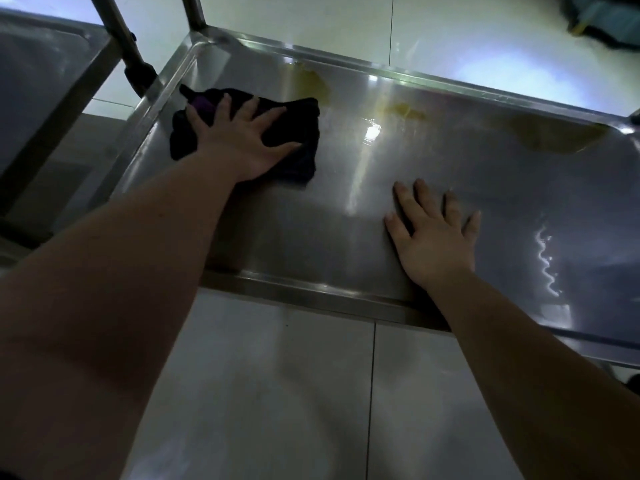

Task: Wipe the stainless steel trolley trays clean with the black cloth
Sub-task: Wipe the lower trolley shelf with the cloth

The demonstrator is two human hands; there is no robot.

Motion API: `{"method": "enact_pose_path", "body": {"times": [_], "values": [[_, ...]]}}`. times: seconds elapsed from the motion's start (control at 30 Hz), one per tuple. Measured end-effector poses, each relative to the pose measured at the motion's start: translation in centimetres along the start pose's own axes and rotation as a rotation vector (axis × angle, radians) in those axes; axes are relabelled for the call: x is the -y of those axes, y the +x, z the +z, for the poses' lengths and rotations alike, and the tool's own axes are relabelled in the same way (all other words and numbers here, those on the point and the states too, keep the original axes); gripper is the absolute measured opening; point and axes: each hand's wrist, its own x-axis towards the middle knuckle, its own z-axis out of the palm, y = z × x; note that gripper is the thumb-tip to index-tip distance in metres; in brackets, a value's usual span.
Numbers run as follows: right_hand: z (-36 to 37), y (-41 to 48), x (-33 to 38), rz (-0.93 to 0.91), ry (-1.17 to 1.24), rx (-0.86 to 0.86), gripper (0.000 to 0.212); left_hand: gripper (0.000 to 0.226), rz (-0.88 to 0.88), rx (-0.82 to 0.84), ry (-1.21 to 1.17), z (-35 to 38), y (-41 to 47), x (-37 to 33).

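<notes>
Fingers (249, 110) of the left hand (239, 143) lie straight and spread on the black cloth (299, 124). They press it flat on the far left part of the steel tray (311, 295), just inside the left rim, and pinch nothing. The cloth is bunched, with loose folds poking out past the fingertips and beside the thumb. It looks soft, light and limp, so it probably slides easily on smooth metal under a flat palm. Pushed from one edge it would likely fold over itself, so a broad press over its middle seems the best hold.

Just right of the cloth a yellowish smear (313, 84) sits near the far rim. A second smear (403, 110) lies further right and a wider patch (554, 136) towards the far right corner; all look not yet wiped. The right hand (434, 237) rests flat on bare metal close to the near rim, fingers apart and straight, holding nothing, well apart from the cloth.

At far left, a second steel surface (41, 81) behind the trolley posts (117, 39) is cut off; whether it is another tray cannot be told. How much cloth lies under the left palm is hidden. Glare masks parts of the tray, its right end runs out of view, and a dark object (606, 19) at top right is too cropped to identify.
</notes>
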Motion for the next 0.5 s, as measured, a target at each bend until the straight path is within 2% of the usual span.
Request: {"method": "enact_pose_path", "body": {"times": [0.1,0.2,0.3,0.4,0.5], "values": [[-0.5,1.0,1.9,-0.01,0.013,-0.01,0.055,0.082,-0.001,0.006,0.016,-0.1,-0.2,-0.9],[-0.6,3.5,6.7,-0.176,0.051,-0.082,0.057,0.08,-0.011,0.01,0.009,-0.3,-0.2,-0.9],[0.3,5.2,10.0,-0.132,0.085,-0.011,0.056,0.079,-0.001,0.021,0.018,-0.2,-0.5,-1.1],[1.1,5.2,9.8,-0.105,-0.021,-0.011,0.055,0.08,0.049,0.033,0.02,0.2,-2.2,-1.6],[1.1,5.0,9.4,-0.123,0.004,-0.024,0.054,0.083,0.097,0.013,0.021,0.6,-6.3,-0.6]]}}
